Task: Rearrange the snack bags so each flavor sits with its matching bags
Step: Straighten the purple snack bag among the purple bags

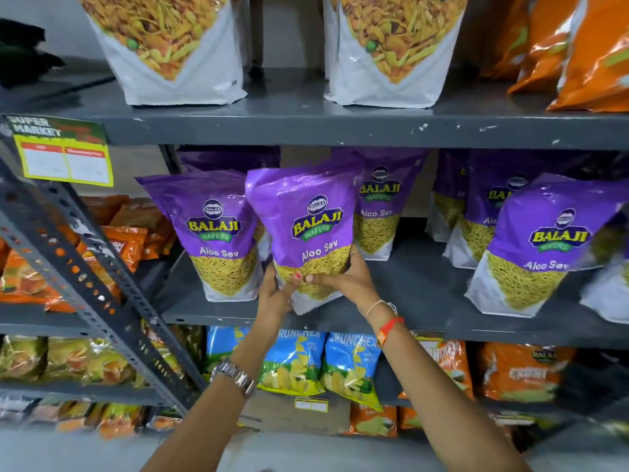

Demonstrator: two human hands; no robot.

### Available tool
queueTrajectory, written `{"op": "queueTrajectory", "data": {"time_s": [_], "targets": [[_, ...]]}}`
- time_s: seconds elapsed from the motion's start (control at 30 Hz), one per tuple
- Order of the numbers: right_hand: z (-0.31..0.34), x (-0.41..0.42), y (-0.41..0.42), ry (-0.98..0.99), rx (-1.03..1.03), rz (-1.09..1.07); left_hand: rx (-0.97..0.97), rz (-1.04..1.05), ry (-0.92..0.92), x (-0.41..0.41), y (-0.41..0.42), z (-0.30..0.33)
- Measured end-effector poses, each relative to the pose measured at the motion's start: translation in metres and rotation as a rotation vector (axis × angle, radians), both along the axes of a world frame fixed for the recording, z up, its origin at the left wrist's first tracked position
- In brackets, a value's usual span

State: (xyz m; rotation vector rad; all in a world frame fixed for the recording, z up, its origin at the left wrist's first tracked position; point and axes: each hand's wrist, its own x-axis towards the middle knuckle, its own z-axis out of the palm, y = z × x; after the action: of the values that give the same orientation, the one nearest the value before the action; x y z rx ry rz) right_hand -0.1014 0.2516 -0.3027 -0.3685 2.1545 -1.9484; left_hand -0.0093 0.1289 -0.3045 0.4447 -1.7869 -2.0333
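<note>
From the head camera, both hands hold one purple Aloo Sev bag (303,229) by its lower end, at the front edge of the middle shelf (391,321). The left hand (274,294) cups the bag's lower left corner from beneath, fingers curled up onto the front. The right hand (340,277) wraps the lower right side, fingers lying across the pictured sev. Neither hand is spread open; both are closed around this one bag.

The bag's long axis runs nearly upright, its top leaning a little to the left and back toward the shelf. Its white base looks to sit at or just above the shelf's front lip; whether it touches cannot be told. It lies straight ahead of and above both hands, so neither is clearly nearer.

What the coming move turns on, in my judgement, is the gap behind it: the left neighbour bag (221,233) stands just beside it, overlapped at its right edge, and another Aloo Sev bag (379,206) stands further back to the right. More of the same flavour (531,247) fills the shelf's right end, so the held bag already belongs to this group.

The upper shelf (306,124) carries white mixture bags (170,49) and orange bags (595,56). The lower shelf holds blue bags (296,362) and orange packets (520,373).
</note>
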Motion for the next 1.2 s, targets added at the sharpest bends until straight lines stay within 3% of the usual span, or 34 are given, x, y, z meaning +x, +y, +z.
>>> {"op": "queueTrajectory", "data": {"time_s": [0.2,0.33,0.47,0.67,0.83,1.2], "targets": [[0.010,0.006,0.038,0.067,0.092,-0.286,-0.024,-0.116,-0.039,-0.039,0.021,0.001],[0.005,0.002,0.061,0.101,0.200,-0.389,-0.006,-0.188,-0.086,-0.051,0.046,0.000],[-0.004,0.003,0.077,0.074,0.179,-0.447,-0.019,-0.264,-0.104,-0.060,0.059,-0.007],[-0.024,0.006,0.084,0.029,0.103,-0.443,-0.057,-0.291,-0.130,-0.062,0.064,-0.018],[-0.048,0.004,0.097,0.052,-0.009,-0.347,-0.030,-0.129,-0.088,-0.058,0.073,-0.024],[-0.061,-0.001,0.098,0.050,0.107,-0.389,-0.050,-0.116,-0.113,-0.058,0.081,-0.027]]}}
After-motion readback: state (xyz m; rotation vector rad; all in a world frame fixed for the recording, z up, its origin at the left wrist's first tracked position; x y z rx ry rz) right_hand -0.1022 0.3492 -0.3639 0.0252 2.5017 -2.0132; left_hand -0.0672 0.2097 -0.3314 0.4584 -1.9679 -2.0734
